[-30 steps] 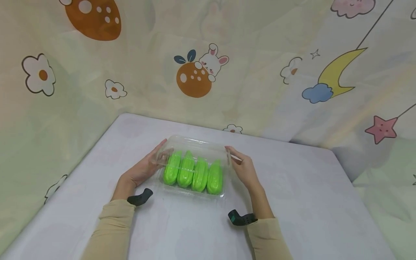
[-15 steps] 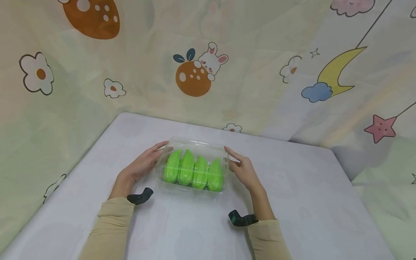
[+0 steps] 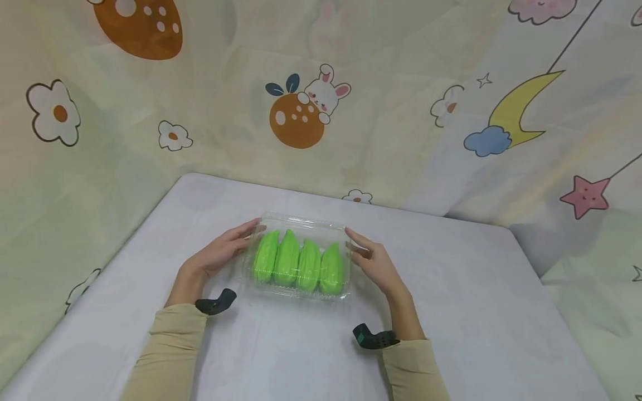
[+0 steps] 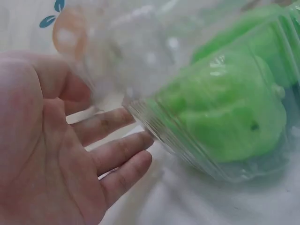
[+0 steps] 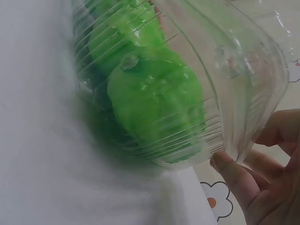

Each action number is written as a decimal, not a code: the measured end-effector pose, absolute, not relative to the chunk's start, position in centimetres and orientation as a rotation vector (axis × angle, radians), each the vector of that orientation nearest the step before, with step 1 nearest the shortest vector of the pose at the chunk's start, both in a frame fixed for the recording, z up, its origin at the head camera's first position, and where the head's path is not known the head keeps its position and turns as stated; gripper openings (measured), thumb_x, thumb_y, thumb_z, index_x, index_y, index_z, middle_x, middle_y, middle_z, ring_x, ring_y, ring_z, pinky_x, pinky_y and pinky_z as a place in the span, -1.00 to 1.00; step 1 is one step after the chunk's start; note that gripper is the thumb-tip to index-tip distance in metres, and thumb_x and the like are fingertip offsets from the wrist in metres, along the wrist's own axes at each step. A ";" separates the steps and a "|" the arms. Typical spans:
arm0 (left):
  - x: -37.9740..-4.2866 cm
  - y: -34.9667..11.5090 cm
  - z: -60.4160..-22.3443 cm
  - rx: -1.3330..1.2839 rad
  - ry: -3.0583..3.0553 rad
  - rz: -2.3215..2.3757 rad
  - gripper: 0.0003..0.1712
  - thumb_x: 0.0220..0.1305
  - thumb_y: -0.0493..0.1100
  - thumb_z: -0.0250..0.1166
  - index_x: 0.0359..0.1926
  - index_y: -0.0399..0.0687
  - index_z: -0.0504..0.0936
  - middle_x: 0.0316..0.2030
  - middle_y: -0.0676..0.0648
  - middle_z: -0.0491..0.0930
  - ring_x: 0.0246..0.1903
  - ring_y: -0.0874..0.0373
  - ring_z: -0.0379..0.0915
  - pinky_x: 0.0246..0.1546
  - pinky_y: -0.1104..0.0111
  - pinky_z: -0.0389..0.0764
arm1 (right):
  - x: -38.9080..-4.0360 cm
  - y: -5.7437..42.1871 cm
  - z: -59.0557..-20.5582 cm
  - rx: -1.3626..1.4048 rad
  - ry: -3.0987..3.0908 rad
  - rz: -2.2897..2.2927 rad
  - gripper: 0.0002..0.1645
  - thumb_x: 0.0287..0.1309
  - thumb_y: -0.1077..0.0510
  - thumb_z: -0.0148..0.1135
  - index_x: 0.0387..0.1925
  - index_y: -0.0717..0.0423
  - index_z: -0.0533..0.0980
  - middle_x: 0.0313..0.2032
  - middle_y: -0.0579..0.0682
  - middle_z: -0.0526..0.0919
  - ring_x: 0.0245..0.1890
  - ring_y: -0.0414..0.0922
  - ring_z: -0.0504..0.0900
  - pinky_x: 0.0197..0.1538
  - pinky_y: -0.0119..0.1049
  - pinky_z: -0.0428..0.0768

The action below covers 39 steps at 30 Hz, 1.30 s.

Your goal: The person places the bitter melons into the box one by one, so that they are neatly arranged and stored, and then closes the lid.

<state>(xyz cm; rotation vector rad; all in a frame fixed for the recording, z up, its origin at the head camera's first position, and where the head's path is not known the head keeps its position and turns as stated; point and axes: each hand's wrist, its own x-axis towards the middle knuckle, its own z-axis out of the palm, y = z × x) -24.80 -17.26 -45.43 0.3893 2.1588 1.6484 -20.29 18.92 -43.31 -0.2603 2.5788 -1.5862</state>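
Observation:
A clear plastic clamshell box (image 3: pixel 301 223) sits mid-table, its lid down over several green ridged vegetable-shaped pieces (image 3: pixel 287 259) lying side by side. My left hand (image 3: pixel 220 250) holds the box's left edge near the far corner. In the left wrist view its fairly straight fingers (image 4: pixel 124 150) meet the ridged rim, and a bent finger or thumb lies higher by the lid. At the right edge my right hand (image 3: pixel 373 262) pinches the rim near the far corner; the right wrist view shows a fingertip (image 5: pixel 220 159) against the plastic. Whether the lid is latched, I cannot tell.
A white-covered table (image 3: pixel 451 301) spreads around the box. Behind it and to its sides hangs a patterned cloth (image 3: pixel 391 111) with bunnies, flowers and a moon. A dark camera mount (image 3: pixel 217 302) sits on the left wrist, with another mount (image 3: pixel 373 337) on the right.
The lid has come down toward the front and now covers the green pieces. Both hands have stayed at the box's sides, shifting only slightly.

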 end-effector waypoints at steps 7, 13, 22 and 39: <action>-24.3 -17.8 -44.2 0.450 2.238 1.463 -0.33 0.45 -0.11 -0.02 0.49 0.20 -0.04 0.48 -0.14 -0.05 0.44 -0.18 -0.08 0.40 -0.10 -0.01 | -19.9 19.1 -43.0 -0.387 2.584 -1.511 -0.27 0.25 0.29 0.04 0.42 -0.11 0.16 0.46 0.00 0.11 0.32 0.21 0.32 0.26 0.10 0.36; -23.8 -17.8 -42.6 0.483 2.377 1.369 -0.46 0.39 -0.23 0.03 0.36 -0.16 0.24 0.15 -0.33 0.39 0.10 -0.17 0.42 0.03 0.09 0.55 | -19.6 19.0 -42.6 -0.399 2.604 -1.459 -0.19 0.22 0.34 0.08 0.45 -0.11 0.10 0.45 0.12 0.07 0.27 0.28 0.36 0.23 0.03 0.44; -23.5 -18.2 -42.0 0.468 2.318 1.366 -0.52 0.38 -0.23 0.07 0.29 -0.19 0.31 0.05 -0.27 0.41 -0.09 0.00 0.51 -0.20 0.24 0.65 | -19.0 18.5 -41.5 -0.203 2.713 -1.333 -0.12 0.12 0.31 0.20 0.44 -0.04 0.09 0.36 0.19 0.24 0.07 0.15 0.60 0.00 -0.11 0.64; -22.5 -19.6 -41.8 0.487 1.973 1.270 0.00 0.23 -0.24 0.18 0.49 0.34 -0.22 -0.44 -0.02 0.46 -0.34 0.07 0.51 -0.43 0.29 0.58 | -18.6 19.5 -41.7 -0.170 2.593 -1.254 -0.30 0.15 0.10 0.25 0.32 0.07 0.31 0.15 0.09 0.51 0.00 0.02 0.64 0.03 -0.09 0.62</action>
